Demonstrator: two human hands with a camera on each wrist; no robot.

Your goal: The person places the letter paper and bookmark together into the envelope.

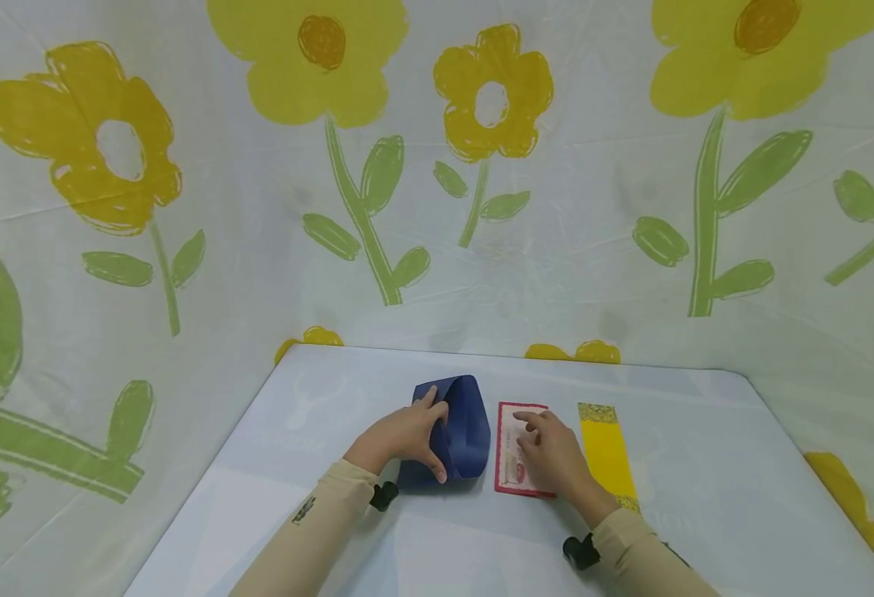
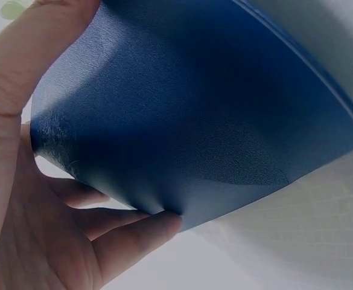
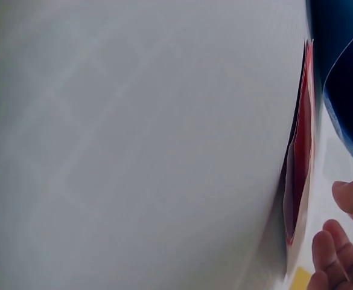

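Beige is the sleeve (image 1: 321, 535) of the left hand (image 1: 407, 433), which grips a dark blue envelope (image 1: 472, 427) between thumb and fingers. The right hand (image 1: 554, 452) — fingers loosely bent, holding nothing — is above a red-bordered paper (image 1: 509, 456), which lies on the table (image 1: 288, 435) between the envelope and a yellow strip (image 1: 607, 456).
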